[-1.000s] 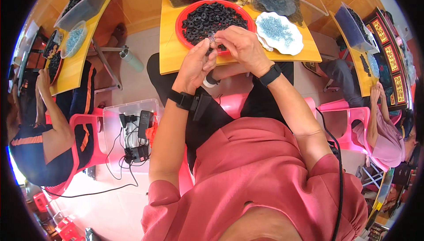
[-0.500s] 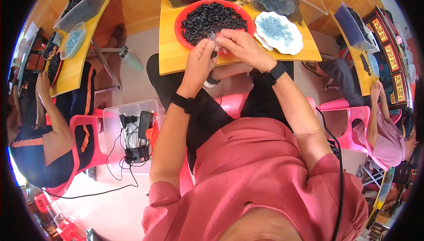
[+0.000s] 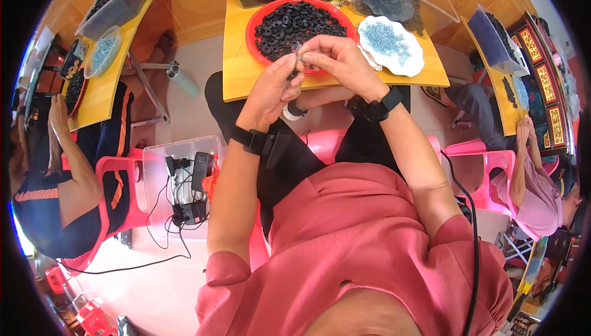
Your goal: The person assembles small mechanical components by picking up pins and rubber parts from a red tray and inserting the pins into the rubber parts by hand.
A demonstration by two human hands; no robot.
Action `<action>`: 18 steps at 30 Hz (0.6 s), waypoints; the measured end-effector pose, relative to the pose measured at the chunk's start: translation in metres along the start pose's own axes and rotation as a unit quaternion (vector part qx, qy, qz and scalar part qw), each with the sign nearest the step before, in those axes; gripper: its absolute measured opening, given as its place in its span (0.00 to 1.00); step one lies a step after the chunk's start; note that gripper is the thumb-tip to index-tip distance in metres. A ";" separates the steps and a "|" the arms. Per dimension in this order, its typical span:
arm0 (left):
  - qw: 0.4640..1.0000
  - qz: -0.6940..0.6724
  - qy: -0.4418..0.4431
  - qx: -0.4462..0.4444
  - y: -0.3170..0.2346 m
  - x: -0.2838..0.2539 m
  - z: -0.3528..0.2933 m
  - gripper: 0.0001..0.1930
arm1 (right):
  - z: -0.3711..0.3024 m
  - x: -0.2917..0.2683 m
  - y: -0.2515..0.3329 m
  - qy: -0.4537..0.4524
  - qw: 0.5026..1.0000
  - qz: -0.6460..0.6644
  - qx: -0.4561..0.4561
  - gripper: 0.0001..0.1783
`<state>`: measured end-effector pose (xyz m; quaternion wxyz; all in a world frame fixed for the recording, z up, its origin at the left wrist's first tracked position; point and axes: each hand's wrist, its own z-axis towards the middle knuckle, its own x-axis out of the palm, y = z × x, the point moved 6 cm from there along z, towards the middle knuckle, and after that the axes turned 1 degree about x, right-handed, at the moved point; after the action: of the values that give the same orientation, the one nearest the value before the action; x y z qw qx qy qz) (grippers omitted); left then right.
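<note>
Red tray (image 3: 251, 39) w/ blk pcs (image 3: 297, 25), dish (image 3: 411, 65) w/ bits (image 3: 388, 39)

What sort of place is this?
Probably a small workshop for handwork with tiny parts: a red tray of black pieces and a white dish of pale bluish bits on a yellow table, with people seated at similar tables left and right.

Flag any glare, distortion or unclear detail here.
Head view, lower left: glare whitens the floor; head view, rim: fisheye distortion warps the far-left person, corners black; head view, centre: the piece at the fingertips is too small to identify.
</note>
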<state>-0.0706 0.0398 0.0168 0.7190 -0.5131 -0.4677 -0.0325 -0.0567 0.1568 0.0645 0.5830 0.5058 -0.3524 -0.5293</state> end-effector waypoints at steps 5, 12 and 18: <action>0.974 0.187 -0.125 0.031 -0.004 -0.011 -0.002 0.11 | 0.002 -0.004 -0.011 0.001 0.997 -0.035 0.072 0.14; 0.963 0.241 -0.120 0.033 -0.001 -0.008 -0.001 0.11 | 0.006 -0.004 -0.026 0.081 0.982 -0.119 0.123 0.24; 0.969 0.208 -0.137 -0.006 0.002 -0.011 -0.001 0.13 | 0.003 -0.004 -0.019 0.014 0.987 -0.163 0.007 0.17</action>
<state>-0.0754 0.0355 0.0074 0.6359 -0.6034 -0.4441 0.1852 -0.0655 0.1616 0.0475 0.4902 0.5678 -0.2612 -0.6075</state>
